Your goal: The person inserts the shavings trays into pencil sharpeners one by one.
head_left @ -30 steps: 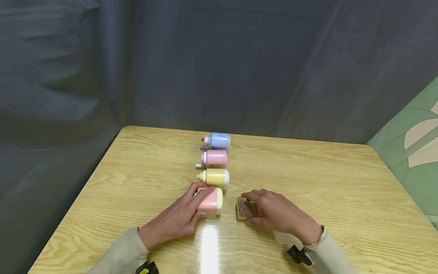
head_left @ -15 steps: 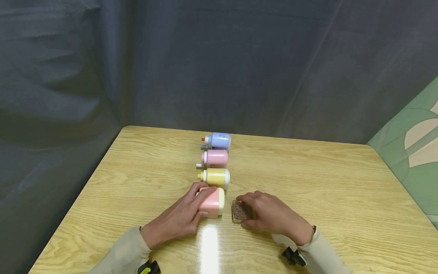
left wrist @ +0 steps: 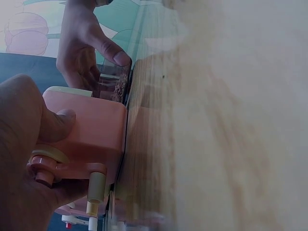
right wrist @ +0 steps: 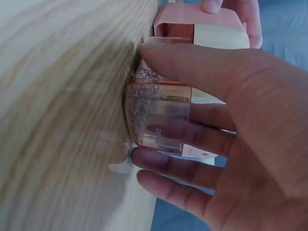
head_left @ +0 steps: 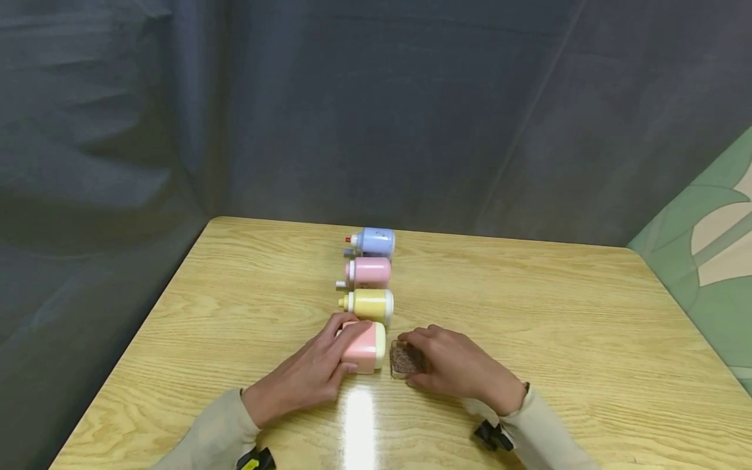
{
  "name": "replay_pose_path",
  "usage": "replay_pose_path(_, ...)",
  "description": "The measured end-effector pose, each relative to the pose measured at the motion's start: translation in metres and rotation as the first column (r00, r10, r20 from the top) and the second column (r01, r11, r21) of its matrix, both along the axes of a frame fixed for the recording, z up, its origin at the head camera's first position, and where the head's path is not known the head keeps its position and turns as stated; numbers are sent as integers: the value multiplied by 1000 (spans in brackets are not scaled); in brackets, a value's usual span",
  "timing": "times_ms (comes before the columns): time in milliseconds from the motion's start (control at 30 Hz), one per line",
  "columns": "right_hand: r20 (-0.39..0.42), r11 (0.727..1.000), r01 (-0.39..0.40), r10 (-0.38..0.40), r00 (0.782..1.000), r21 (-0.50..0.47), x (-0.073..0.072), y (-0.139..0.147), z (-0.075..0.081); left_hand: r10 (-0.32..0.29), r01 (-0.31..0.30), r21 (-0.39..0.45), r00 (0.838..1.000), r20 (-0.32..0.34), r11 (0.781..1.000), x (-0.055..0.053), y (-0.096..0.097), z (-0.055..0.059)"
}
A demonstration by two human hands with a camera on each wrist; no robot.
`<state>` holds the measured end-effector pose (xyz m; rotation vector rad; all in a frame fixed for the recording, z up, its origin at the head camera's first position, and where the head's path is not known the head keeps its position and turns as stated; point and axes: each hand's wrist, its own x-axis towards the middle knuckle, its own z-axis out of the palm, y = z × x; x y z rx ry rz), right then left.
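Note:
My left hand (head_left: 314, 369) grips a pink and cream crank pencil sharpener (head_left: 360, 352) that stands on the table; its crank (left wrist: 72, 169) points toward the left wrist camera. In the right wrist view the sharpener's front shows a dark open slot (right wrist: 175, 31). My right hand (head_left: 455, 362) holds a clear shavings drawer (right wrist: 161, 113) between thumb and fingers, low on the table just right of the sharpener. Brown pencil shavings (right wrist: 144, 103) fill the drawer's lower part. A narrow gap separates drawer and sharpener in the head view.
Behind the held sharpener, a yellow sharpener (head_left: 370, 304), a pink one (head_left: 371, 270) and a blue one (head_left: 376, 241) stand in a row toward the back. Dark cloth (head_left: 376, 117) hangs beyond the wooden table (head_left: 529, 294).
My right hand has moved left with the shavings drawer, bringing it close to the pink and cream sharpener. That sharpener has shifted slightly right; my left hand keeps its grip.

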<state>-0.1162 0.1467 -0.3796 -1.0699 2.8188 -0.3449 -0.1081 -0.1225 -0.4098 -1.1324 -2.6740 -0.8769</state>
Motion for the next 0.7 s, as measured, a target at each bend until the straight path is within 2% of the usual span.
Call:
replay_pose_path(300, 2, 1000, 4, -4, 1000, -5, -4, -9, -2, 6, -6, -2, 1000, 1, 1000, 1, 1, 0)
replay_pose_path(700, -35, 999, -38, 37, 999, -30, -7, -17, -4, 1, 0, 13, 1000, -19, 1000, 0, 1, -1)
